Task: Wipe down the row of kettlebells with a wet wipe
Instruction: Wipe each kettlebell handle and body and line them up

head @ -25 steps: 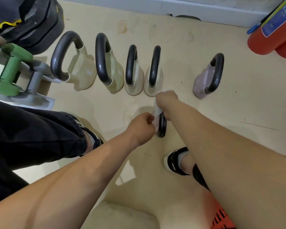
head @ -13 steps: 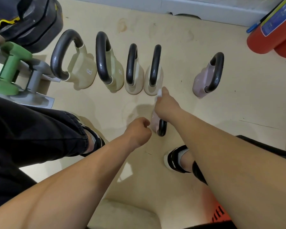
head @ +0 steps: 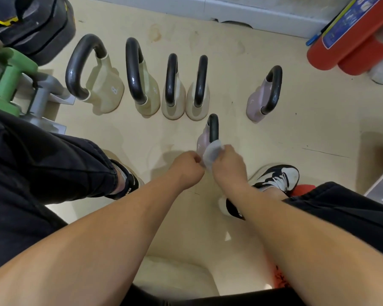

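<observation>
Pale beige floor [head: 230,62], scuffed and stained, seen from above by a person crouched over it.

Top right: two red cylinders [head: 341,49] lying against the wall. Top left: a dark padded stack [head: 31,25], partly out of view.

Row of kettlebells along the far side, all upright with black handles. Four cream ones: the biggest [head: 104,91], marked 8, at the left, then a second [head: 146,96], third [head: 173,102] and fourth [head: 197,102], the last two just beside each other. Well apart to the right, a pink kettlebell [head: 255,104].

Left edge: green dumbbell [head: 9,78] on a grey rack.

Out of the row, nearer the person: a second, small pink kettlebell [head: 202,138], standing on the floor in front of the fourth cream one.

Right grip [head: 230,164]: fingers curled round the wet wipe [head: 211,152], pressing it over the near end of this kettlebell's handle.

Left grip [head: 187,168]: curled tight, touching the wipe's left edge; whether it holds anything cannot be told.
</observation>
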`<state>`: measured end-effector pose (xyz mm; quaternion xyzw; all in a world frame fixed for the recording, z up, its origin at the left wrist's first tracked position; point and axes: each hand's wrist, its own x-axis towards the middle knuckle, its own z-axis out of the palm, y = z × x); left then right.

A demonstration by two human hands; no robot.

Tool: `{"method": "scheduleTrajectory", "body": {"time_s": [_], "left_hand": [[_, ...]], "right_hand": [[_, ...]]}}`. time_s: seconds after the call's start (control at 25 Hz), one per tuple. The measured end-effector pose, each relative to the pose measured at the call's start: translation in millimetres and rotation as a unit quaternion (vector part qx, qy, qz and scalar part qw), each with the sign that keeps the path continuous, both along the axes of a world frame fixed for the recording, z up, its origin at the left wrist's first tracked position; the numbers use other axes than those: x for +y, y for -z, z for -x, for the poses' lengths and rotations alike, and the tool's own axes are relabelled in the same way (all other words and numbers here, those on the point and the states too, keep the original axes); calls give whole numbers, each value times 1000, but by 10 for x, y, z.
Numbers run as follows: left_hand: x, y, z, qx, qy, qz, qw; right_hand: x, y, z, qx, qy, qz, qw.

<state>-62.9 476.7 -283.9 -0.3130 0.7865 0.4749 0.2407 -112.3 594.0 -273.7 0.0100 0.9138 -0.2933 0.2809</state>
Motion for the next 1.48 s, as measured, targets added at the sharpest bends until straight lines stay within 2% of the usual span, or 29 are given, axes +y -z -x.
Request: {"method": "scheduleTrajectory", "body": {"time_s": [0.08, 0.12, 0.2, 0.28, 0.4, 0.52, 0.6, 0.68, 0.76, 0.84, 0.96, 1.04, 1.08, 1.16, 1.24, 1.32, 1.36, 1.4, 1.48], "left_hand": [[76, -90, 60, 59, -46, 9, 997], [95, -137, 106, 86, -95, 1, 992], [97, -255, 265, 108, -215, -89, 966], [35, -376, 422, 70, -298, -192, 932], [-125, -376, 453, 50, -320, -244, 914], [-242, -344, 435, 52, -301, -300, 904], [-249, -371, 456, 40, -336, -222, 915], [-219, -338, 530, 86, -412, -95, 902], [-167, -314, 570, 156, -376, -8, 913], [-15, -263, 610, 148, -275, 35, 949], [367, -3, 503, 77, -226, -44, 970], [572, 135, 384, 57, -208, -53, 975], [563, 173, 399, 42, -215, -85, 972], [353, 186, 763, 4, -297, -197, 934], [107, 44, 1201, -10, -343, -232, 910], [56, -36, 1352, 8, -307, -211, 928], [118, -25, 1281, 23, -256, -174, 951], [234, -14, 1109, 43, -204, -126, 970], [522, 4, 580, 86, -152, -74, 982]], "right_hand": [[-6, -114, 333, 17, 72, 20, 997], [-22, -198, 510, -15, 90, 48, 995], [-78, -363, 759, -115, 76, 91, 986], [-186, -473, 832, -181, 7, 123, 976], [-323, -572, 779, -209, -17, 165, 964], [-274, -518, 816, -215, -63, 102, 969], [-189, -413, 904, -154, -34, 68, 985], [-87, -251, 982, -97, 41, 64, 992], [18, -77, 1001, -94, 98, 83, 987], [82, 48, 993, -134, 120, 124, 976], [70, 129, 1009, -158, 100, 166, 968], [36, 149, 1057, -135, 87, 162, 974], [22, 151, 1080, -125, 91, 156, 976], [17, 162, 1106, -117, 128, 155, 973], [47, 175, 1111, -131, 183, 153, 962], [78, 191, 1093, -156, 216, 153, 952], [87, 206, 1080, -163, 221, 154, 949], [89, 221, 1072, -167, 224, 155, 947], [60, 230, 1061, -171, 226, 160, 945]]}}
